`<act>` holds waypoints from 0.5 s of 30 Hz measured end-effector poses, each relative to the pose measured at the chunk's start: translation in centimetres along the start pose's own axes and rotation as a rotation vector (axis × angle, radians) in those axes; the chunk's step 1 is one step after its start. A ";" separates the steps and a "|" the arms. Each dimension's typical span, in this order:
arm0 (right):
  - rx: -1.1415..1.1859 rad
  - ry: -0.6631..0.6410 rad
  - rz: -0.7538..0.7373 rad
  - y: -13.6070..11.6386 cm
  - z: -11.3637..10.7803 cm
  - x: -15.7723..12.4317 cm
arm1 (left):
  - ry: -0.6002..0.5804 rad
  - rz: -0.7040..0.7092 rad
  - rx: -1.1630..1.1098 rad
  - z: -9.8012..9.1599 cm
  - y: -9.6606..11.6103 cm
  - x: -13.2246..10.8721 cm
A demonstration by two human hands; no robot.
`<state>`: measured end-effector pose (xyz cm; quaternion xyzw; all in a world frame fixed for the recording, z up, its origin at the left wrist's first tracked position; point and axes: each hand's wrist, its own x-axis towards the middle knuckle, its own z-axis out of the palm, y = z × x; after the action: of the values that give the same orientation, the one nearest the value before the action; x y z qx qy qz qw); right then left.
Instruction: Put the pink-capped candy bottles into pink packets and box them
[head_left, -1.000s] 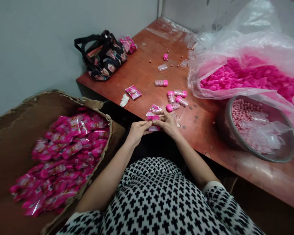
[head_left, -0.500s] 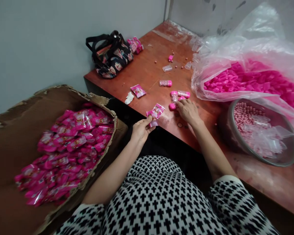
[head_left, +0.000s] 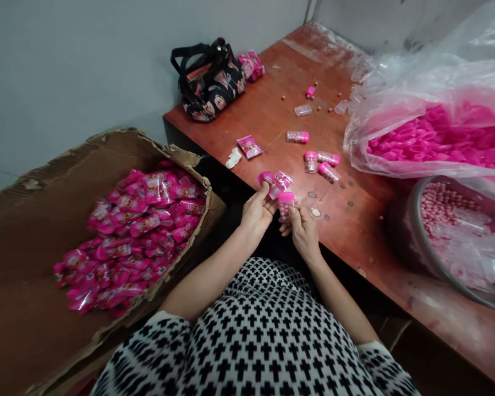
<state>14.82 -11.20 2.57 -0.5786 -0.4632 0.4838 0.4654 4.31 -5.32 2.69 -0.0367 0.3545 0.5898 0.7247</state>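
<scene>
My left hand pinches pink printed sachets between thumb and fingers, just off the table's front edge. Close beside it, my right hand grips a clear bottle with a pink cap, filled with small pink balls. The bottle is upright and close against the sachets; whether they touch is hard to tell. On the table behind my hands lie several more filled bottles, one of them standing. A flat pink sachet rests to their left, near a white scrap.
At left, a torn cardboard box holds many filled pink packets. A floral handbag stands at the back. On the right are a clear bag of pink caps and a grey tub with pink balls and clear bottles.
My right hand has picked up a pink-capped bottle from the table group and brought it left and nearer me, beside the sachets in my left hand. The view has shifted slightly.
</scene>
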 end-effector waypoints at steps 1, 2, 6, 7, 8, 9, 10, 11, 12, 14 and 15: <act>0.014 0.016 -0.002 0.1 0.2 0.1 | -0.005 0.005 0.000 0.2 -0.1 -0.1; 0.023 0.025 -0.005 0.2 0.3 0.2 | -0.008 0.015 0.004 0.3 -0.2 -0.2; 0.015 0.035 -0.022 0.3 0.5 0.6 | -0.040 0.087 0.067 0.5 -0.3 -0.6; 0.011 0.034 -0.027 0.3 0.5 0.7 | -0.057 0.100 0.092 0.4 -0.2 -0.7; 0.009 0.030 -0.034 0.4 0.5 0.7 | -0.078 0.107 0.120 0.4 -0.1 -0.7; 0.008 0.024 -0.043 0.4 0.5 0.7 | -0.104 0.111 0.149 0.4 0.0 -0.8; 0.008 0.021 -0.055 0.5 0.5 0.7 | -0.139 0.110 0.180 0.4 0.1 -0.9; 0.004 0.023 -0.069 0.6 0.5 0.8 | -0.177 0.108 0.211 0.3 0.2 -0.9; -0.005 0.030 -0.085 0.7 0.5 0.8 | -0.217 0.104 0.246 0.3 0.3 -1.0; -0.033 0.053 -0.118 0.9 0.5 0.8 | -0.277 0.094 0.323 0.3 0.4 -1.0; -0.050 0.062 -0.134 0.9 0.5 0.8 | -0.290 0.084 0.355 0.3 0.3 -1.0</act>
<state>14.52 -10.49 1.49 -0.5725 -0.4983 0.4214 0.4963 4.08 -5.94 3.60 0.1913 0.3459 0.5470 0.7379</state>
